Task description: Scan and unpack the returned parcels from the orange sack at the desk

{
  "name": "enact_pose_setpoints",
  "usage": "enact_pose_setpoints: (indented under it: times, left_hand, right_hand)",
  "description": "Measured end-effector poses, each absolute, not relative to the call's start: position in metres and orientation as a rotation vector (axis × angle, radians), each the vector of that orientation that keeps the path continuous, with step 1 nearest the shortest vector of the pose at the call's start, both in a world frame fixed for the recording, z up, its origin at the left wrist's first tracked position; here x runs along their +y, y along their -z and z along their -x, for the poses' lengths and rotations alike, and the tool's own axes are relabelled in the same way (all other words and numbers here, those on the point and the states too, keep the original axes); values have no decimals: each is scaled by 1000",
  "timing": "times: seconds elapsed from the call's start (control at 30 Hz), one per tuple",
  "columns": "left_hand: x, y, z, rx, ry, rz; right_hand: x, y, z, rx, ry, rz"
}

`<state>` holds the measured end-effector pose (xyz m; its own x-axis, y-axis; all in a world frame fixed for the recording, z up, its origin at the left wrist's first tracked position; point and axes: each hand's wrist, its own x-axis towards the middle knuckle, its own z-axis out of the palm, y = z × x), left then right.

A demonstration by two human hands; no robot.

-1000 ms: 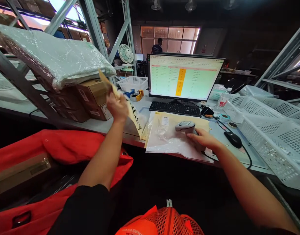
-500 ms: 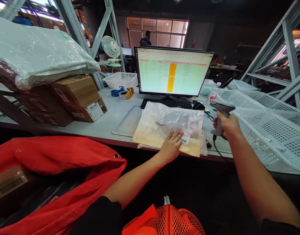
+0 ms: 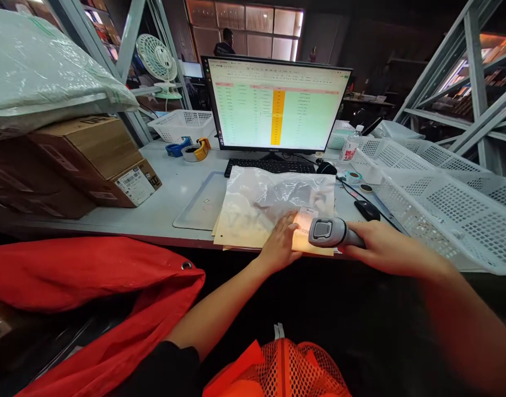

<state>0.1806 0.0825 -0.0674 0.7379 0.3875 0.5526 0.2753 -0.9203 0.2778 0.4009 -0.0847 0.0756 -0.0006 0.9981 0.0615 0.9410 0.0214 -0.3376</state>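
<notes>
My left hand [image 3: 281, 242] lies flat, fingers stretched out, on a clear plastic bag [image 3: 273, 201] that tops a stack of yellowish packets at the table's front edge. My right hand [image 3: 379, 249] is wrapped round a grey handheld barcode scanner [image 3: 328, 232], its head pointing left at the bag's white label [image 3: 306, 216], which glows orange beside my left fingertips. The scanner hovers just above the bag's near right corner.
A monitor [image 3: 275, 105] with a green spreadsheet and a keyboard [image 3: 269, 165] stand behind the bag. Cardboard boxes [image 3: 91, 160] sit left, white perforated baskets [image 3: 435, 204] right, a mouse [image 3: 366, 209] between. A red sack [image 3: 91, 298] hangs below the table. A person stands far back.
My left hand laid a packet down and now presses flat on the bag. My right hand lifted the scanner, then swung it down and left over the label.
</notes>
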Motion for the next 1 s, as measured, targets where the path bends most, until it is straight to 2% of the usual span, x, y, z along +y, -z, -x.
enact_pose_setpoints:
  times: [0.1, 0.27, 0.37, 0.6, 0.87, 1.0]
  left_hand:
    - [79, 60, -177, 597, -806, -2875]
    - [78, 41, -157, 822, -588, -3077]
    - [84, 37, -145, 868, -545, -3100]
    - [93, 49, -143, 877, -591, -3107]
    - [91, 48, -142, 862, -620, -3080]
    - [91, 39, -140, 851, -620, -3060]
  right_hand:
    - [-72, -73, -417, -1909, -225, 1959]
    - [-32, -57, -467, -1458, 100, 2131]
    - [-26, -46, -481, -1400, 22, 2167]
    - [-87, -66, -442, -1889, -429, 1896]
    - [-90, -67, -428, -1896, -407, 1851]
    - [-51, -48, -466, -1621, -108, 2048]
